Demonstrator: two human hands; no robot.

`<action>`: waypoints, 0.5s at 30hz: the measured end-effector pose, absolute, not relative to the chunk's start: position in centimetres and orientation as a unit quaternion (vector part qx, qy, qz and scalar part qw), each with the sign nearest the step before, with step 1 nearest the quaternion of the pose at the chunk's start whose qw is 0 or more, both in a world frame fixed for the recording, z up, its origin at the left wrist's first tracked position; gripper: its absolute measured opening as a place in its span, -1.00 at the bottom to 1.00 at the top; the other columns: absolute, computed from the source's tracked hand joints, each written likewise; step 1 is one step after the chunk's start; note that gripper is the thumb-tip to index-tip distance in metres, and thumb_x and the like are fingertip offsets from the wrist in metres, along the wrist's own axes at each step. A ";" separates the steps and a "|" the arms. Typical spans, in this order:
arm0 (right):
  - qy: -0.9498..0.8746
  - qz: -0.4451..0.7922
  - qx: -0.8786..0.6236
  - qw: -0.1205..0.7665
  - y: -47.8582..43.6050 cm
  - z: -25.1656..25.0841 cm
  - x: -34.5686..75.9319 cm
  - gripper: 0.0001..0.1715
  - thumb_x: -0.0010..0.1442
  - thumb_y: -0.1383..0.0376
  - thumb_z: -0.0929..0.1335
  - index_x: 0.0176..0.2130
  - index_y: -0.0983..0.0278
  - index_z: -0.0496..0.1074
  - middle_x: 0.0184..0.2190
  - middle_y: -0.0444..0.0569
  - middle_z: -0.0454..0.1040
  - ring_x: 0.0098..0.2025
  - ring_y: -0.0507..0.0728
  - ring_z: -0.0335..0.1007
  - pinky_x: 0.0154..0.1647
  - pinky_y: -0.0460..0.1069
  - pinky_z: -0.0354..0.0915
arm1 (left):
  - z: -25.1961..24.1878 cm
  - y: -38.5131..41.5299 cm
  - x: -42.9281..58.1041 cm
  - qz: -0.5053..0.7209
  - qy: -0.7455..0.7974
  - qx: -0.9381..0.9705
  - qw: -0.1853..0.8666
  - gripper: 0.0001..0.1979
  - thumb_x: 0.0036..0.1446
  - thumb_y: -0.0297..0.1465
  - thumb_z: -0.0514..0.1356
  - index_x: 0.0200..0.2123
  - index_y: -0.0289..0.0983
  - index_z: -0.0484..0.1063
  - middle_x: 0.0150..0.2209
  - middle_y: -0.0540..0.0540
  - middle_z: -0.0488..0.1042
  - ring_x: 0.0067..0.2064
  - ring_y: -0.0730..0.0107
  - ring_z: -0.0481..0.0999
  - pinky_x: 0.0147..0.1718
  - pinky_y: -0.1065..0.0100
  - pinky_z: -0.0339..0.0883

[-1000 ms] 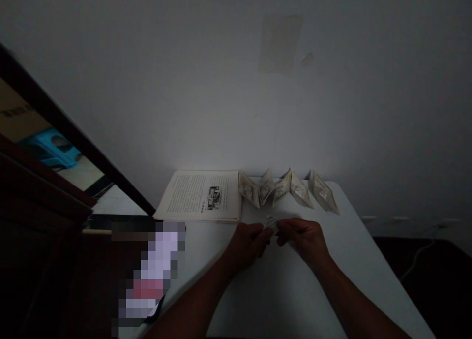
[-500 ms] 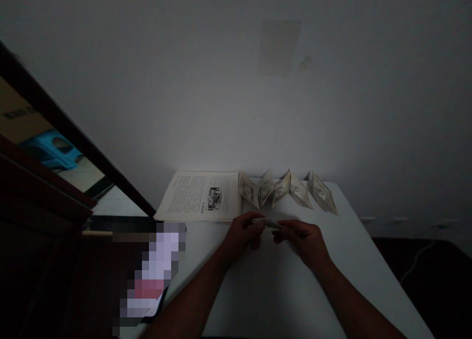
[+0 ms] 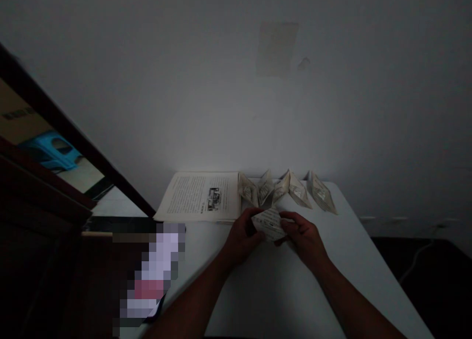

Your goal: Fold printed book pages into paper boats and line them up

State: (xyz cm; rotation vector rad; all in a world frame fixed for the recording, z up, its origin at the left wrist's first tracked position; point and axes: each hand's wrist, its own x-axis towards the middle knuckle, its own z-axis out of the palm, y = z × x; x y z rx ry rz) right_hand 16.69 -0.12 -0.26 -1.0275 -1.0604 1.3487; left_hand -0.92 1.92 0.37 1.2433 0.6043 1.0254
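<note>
Between my two hands is a folded piece of printed paper [image 3: 270, 225], diamond-shaped, its text side facing me. My left hand [image 3: 243, 235] grips its left edge, thumb in front. On the right edge, the thumb and fingers of my right hand [image 3: 300, 231] pinch it. Both hands are held above the white table [image 3: 265, 294]. Just beyond them several folded paper boats [image 3: 282, 189] stand in a row along the wall, made of similar printed paper. An open book [image 3: 195, 194] with a printed page and a small picture lies to their left.
A phone [image 3: 153, 275], its screen blurred out, rests at the table's left edge. Behind the table rises a pale wall [image 3: 206, 93] with a patch on it. A dark-framed mirror [image 3: 81, 137] leans at the left, showing a blue stool. A cable [image 3: 416, 260] hangs at the right.
The folded paper has turned from nearly edge-on to showing its flat diamond face. My hands have shifted their grip slightly around it. The boats and book have stayed put.
</note>
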 end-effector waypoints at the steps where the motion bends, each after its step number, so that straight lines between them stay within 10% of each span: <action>1: -0.451 0.561 -0.440 0.536 -0.2 -0.2 16.7 -0.58 0.04 0.10 0.39 -0.19 0.32 0.38 -0.51 -0.07 0.52 -0.55 0.11 0.45 -0.55 0.00 0.40 | 0.4 1.9 -0.9 0.453 0.271 0.550 0.647 -0.53 -0.06 -0.43 0.27 -0.05 -0.32 0.22 -0.17 -0.19 0.44 -0.17 0.27 0.44 -0.21 0.30 0.32; 15: -0.550 0.505 -0.479 0.461 -0.6 0.0 16.5 -0.70 0.05 0.10 0.37 -0.34 0.30 0.47 -0.46 -0.07 0.50 -0.41 0.09 0.40 -0.38 -0.06 0.31 | 1.3 1.7 -1.0 0.390 0.374 0.689 0.484 -0.82 0.08 -0.34 0.11 -0.35 -0.34 0.43 -0.43 -0.03 0.37 -0.35 0.40 0.36 -0.34 0.42 0.22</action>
